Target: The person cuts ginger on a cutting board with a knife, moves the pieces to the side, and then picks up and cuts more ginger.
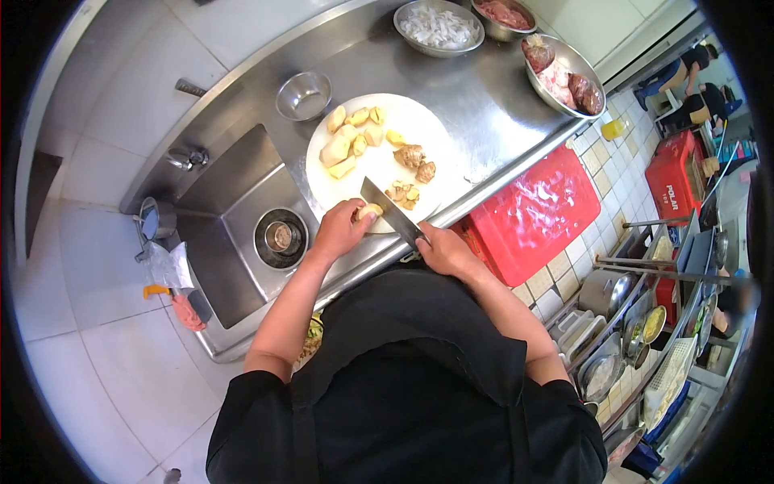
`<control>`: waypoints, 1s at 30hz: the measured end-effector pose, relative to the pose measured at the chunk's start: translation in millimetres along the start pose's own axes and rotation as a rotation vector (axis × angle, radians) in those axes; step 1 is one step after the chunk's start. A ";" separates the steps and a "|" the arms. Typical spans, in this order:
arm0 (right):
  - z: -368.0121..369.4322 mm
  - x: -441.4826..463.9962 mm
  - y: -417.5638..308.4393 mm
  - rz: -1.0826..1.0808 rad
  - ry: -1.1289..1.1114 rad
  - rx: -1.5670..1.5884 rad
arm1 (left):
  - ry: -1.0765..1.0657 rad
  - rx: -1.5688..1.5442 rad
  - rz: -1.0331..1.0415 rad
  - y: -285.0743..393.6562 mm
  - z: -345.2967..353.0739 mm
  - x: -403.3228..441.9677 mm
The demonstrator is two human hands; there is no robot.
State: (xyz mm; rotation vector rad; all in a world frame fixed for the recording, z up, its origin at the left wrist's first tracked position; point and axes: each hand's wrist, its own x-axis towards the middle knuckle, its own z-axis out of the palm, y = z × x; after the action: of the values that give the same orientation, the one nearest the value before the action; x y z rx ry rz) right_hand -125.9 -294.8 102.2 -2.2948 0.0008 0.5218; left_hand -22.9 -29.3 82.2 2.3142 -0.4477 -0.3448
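My elbows spread wide and both forearms angle inward, bringing my hands near each other but apart. My left hand (348,223) curls its fingers around a piece of ginger (370,211) over the near part of the round white board (436,139); my right hand (446,248) is clamped on the handle of a knife (389,211), its blade slanting forward and left, close beside that piece. I cannot tell whether they touch. Just below my hands runs the counter's front edge (482,190). White board shows ahead of the blade, between peeled chunks (344,145) and unpeeled knobs (411,156). The sink (237,284) drops away left of my left hand.
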 end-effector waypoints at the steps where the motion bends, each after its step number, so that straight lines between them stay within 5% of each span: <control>1: -0.2 -1.7 -2.3 0.006 0.026 -0.017 | 0.028 0.001 -0.100 4.6 0.2 3.6; 6: -9.2 -8.8 -16.1 0.064 0.055 -0.055 | 0.060 -0.118 -0.267 -6.8 24.3 23.6; 8: -10.6 -9.8 -16.0 0.071 0.054 -0.069 | -0.033 -0.421 -0.566 15.0 20.1 23.3; 12: -9.9 -11.3 -15.4 0.040 0.049 -0.082 | -0.011 -0.555 -0.579 6.1 26.3 12.6; 15: -12.5 -13.0 -18.5 0.035 0.045 -0.093 | 0.017 -0.556 -0.418 -1.4 25.9 -4.9; 17: -13.7 -14.7 -19.3 0.032 0.045 -0.102 | 0.174 -0.254 -0.008 -3.0 26.3 -15.7; 20: -17.9 -21.7 -20.7 0.010 0.060 -0.206 | 0.124 -0.225 0.149 -9.7 26.6 -12.7; 30: -32.6 -58.7 -28.5 -0.144 0.194 -0.254 | 0.188 -0.115 0.073 1.1 49.8 -7.5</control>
State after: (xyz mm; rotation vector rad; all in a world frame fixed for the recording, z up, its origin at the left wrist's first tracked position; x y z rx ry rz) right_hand -163.2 -306.4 163.8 -2.5616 -0.1427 0.2342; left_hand -48.4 -57.8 49.5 2.1881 -0.4062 -0.1128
